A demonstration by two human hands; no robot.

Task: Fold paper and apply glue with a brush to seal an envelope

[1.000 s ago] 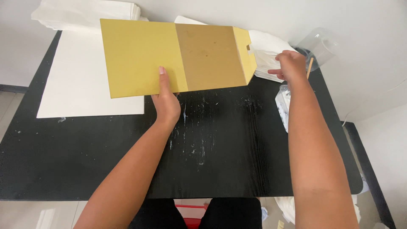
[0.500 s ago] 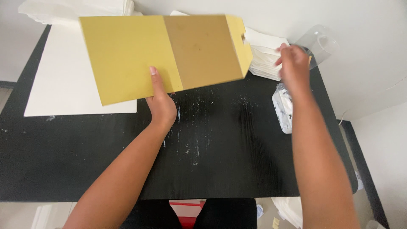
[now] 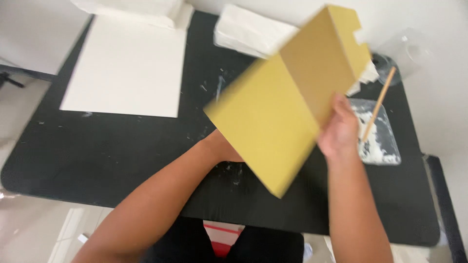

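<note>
Between both hands (image 3: 341, 134), tilted yellow cardboard (image 3: 273, 122)

I see a black, paint-flecked table (image 3: 122, 146): white sheet (image 3: 126, 68) far left of my left grip (image 3: 225, 146), paper stack (image 3: 253, 34) beyond, tray (image 3: 378, 131) beside my right grip (image 3: 341, 134).

A flat yellow cardboard sheet (image 3: 273, 126) is being held tilted in the air above the black table (image 3: 122, 156), blurred by motion. Its lower part is showing bright yellow, its upper part a duller brown-yellow beyond a straight fold line. The top edge, carrying a notched tab, is pointing toward the table's far right corner; the lowest corner is hanging over the table's near middle.
</note>
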